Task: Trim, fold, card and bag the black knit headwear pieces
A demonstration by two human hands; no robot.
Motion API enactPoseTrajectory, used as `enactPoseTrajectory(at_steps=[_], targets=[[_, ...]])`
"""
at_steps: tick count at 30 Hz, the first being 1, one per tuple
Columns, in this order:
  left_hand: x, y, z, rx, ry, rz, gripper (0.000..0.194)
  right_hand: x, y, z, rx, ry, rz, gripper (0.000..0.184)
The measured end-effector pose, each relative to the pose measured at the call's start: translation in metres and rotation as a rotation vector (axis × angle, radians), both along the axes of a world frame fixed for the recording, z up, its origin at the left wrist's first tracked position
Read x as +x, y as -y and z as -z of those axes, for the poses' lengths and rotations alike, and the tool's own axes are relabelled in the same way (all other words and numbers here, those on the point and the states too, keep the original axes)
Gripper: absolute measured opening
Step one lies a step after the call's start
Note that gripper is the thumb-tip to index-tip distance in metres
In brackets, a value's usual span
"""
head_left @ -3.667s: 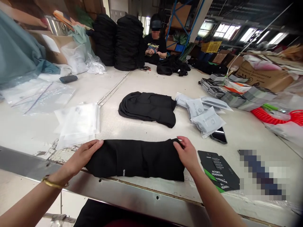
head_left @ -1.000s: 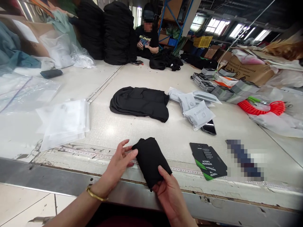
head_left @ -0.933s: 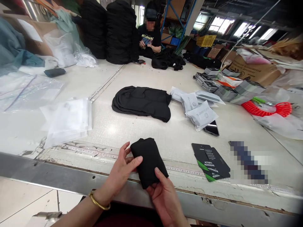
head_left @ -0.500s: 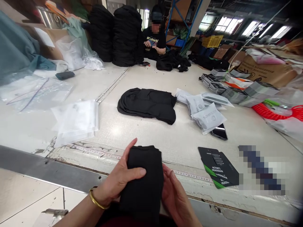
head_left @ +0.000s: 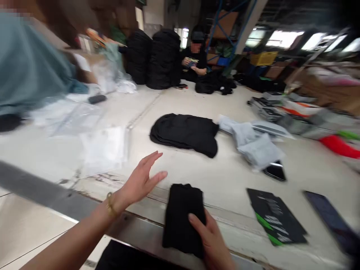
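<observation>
A folded black cloth [head_left: 182, 221] is gripped by my right hand [head_left: 212, 238], thumb on top, over the table's near edge. My left hand [head_left: 142, 178] is off the cloth, fingers stretched and thumb apart, with nothing in it. It hovers between the cloth and a stack of translucent plastic bags [head_left: 105, 150] on the left. Beyond my hands lies a flat pile of black cloth pieces [head_left: 184, 134]. To the right are printed black-and-green cards [head_left: 277, 217].
Filled white packets [head_left: 260, 150] partly cover a phone [head_left: 275, 170] on the right. Another dark phone-like slab [head_left: 332, 217] lies near the right edge. Grey boxes [head_left: 298, 122] stand farther back. Across the table [head_left: 180, 99] a person [head_left: 195, 60] sits beside tall black fabric stacks [head_left: 163, 60].
My left hand has let go of the folded black cloth and moved up and left. My right hand has closed on the cloth. The view has shifted, with some blur.
</observation>
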State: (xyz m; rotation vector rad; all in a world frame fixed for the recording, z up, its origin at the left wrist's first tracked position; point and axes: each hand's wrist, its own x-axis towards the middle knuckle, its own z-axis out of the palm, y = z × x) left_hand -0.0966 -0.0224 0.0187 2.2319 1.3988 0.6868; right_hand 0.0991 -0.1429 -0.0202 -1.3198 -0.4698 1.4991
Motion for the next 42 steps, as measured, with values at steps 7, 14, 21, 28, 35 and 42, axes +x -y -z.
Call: enactPoseTrajectory(at_steps=[7, 14, 21, 28, 35, 42], targets=[[0.063, 0.068, 0.042, 0.206, -0.213, 0.493, 0.067, 0.039, -0.005, -0.013, 0.134, 0.564, -0.121, 0.026], [0.070, 0.065, 0.048, 0.230, -0.291, 0.441, 0.065, 0.187, 0.012, -0.018, -0.169, 1.329, 0.306, 0.084], [0.071, 0.067, 0.047, 0.281, -0.320, 0.432, 0.064, 0.203, 0.010, 0.019, -0.333, 1.565, 0.059, 0.096], [0.070, 0.067, 0.046, 0.308, -0.284, 0.416, 0.062, 0.204, 0.007, 0.015, -0.282, 1.537, 0.121, 0.089], [0.071, 0.068, 0.046, 0.274, -0.270, 0.410, 0.061, 0.176, 0.011, -0.010, -0.140, 1.477, 0.152, 0.090], [0.072, 0.073, 0.039, 0.079, -0.147, 0.357, 0.086, 0.081, 0.011, -0.036, 0.107, 1.274, -0.065, 0.087]])
